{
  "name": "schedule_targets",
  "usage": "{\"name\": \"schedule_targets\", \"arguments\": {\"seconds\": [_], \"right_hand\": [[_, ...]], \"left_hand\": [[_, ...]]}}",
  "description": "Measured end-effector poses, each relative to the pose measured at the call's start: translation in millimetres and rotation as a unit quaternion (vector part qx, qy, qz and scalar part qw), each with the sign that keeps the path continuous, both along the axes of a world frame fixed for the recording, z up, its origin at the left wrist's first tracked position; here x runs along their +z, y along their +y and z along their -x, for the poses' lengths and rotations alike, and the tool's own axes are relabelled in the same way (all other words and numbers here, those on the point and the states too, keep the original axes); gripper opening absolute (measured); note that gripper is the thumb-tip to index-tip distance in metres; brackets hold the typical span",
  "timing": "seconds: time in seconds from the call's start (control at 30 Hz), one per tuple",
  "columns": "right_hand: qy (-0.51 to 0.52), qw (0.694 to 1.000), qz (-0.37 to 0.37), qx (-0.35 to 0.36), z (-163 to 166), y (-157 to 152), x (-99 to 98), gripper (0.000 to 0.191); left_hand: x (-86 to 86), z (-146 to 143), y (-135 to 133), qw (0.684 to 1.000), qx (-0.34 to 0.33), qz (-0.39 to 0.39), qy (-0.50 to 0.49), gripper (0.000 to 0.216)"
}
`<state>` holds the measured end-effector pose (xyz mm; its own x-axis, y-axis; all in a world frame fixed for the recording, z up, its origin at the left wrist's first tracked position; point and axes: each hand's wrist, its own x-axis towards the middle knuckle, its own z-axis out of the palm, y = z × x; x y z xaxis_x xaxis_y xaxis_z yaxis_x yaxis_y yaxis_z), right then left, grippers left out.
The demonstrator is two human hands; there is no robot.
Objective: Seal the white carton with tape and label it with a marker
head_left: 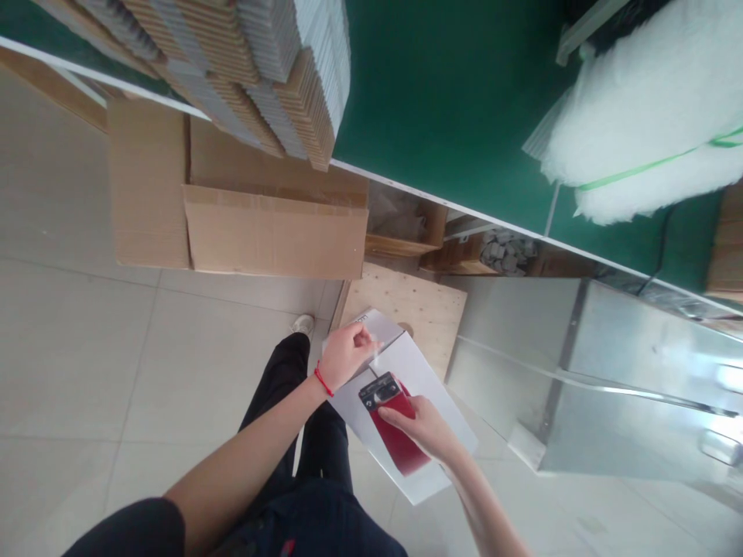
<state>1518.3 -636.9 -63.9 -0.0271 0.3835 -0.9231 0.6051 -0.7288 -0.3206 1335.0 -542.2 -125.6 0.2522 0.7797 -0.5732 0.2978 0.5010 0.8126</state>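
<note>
A white cardboard box stands in front of my legs, its top seam running between my hands. My right hand grips a red tape dispenser with a dark metal head, held over the box top. A short strip of clear tape shows near the seam, between the dispenser and my left hand. My left hand, with a red cord on the wrist, rests at the box's far part. Its fingers are curled, and thumb and fingertips are at the tape.
The box is on or beside a plywood board. Ahead is a green-topped table with stacked flat cardboard and a white foam bundle. An open carton stands left; a metal cabinet stands right.
</note>
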Motion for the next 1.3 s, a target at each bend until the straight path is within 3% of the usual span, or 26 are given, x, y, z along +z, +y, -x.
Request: {"name": "schedule_targets", "arguments": {"seconds": [0.07, 0.17, 0.3, 0.4, 0.67, 0.9, 1.03, 1.17, 1.23, 1.3], "right_hand": [[0.005, 1.0, 0.016, -0.022, -2, -2, -0.8, 0.061], [0.026, 0.999, 0.009, -0.036, -4, -9, -3.1, 0.063], [0.038, 0.998, -0.026, -0.035, -3, -16, -6.2, 0.066], [0.041, 0.998, -0.032, -0.035, -3, -18, -7.1, 0.069], [0.027, 0.993, -0.116, -0.026, -10, -33, -11.8, 0.057], [0.055, 0.995, -0.064, -0.059, -12, -28, -15.5, 0.051], [0.055, 0.994, -0.082, -0.039, -12, -30, -13.6, 0.046], [0.037, 0.994, -0.105, -0.006, -12, -34, -10.8, 0.04], [0.025, 0.993, -0.115, -0.006, -14, -36, -10.8, 0.039], [0.047, 0.991, -0.11, -0.062, -18, -39, -12.6, 0.041]], "left_hand": [[-2.4, 4, 3, 1.0, -0.009, 0.007, -0.013, 0.015], [-10.2, 12, 7, 0.997, -0.013, 0.058, -0.058, 0.043], [-22.0, 17, 14, 0.981, -0.051, 0.138, -0.124, 0.016], [-24.3, 17, 17, 0.974, -0.057, 0.15, -0.159, 0.016], [-11.3, 13, 3, 0.976, -0.029, 0.119, -0.182, 0.022], [-10.2, -4, 1, 0.991, -0.027, 0.075, -0.107, 0.03], [-14.7, -2, 3, 0.984, -0.066, 0.104, -0.128, 0.018], [-15.3, 3, 1, 0.985, -0.067, 0.074, -0.14, 0.032], [-12.0, 9, -9, 0.995, -0.044, 0.022, -0.083, 0.034], [-7.2, 16, -32, 0.997, 0.015, -0.063, 0.05, 0.018]]}}
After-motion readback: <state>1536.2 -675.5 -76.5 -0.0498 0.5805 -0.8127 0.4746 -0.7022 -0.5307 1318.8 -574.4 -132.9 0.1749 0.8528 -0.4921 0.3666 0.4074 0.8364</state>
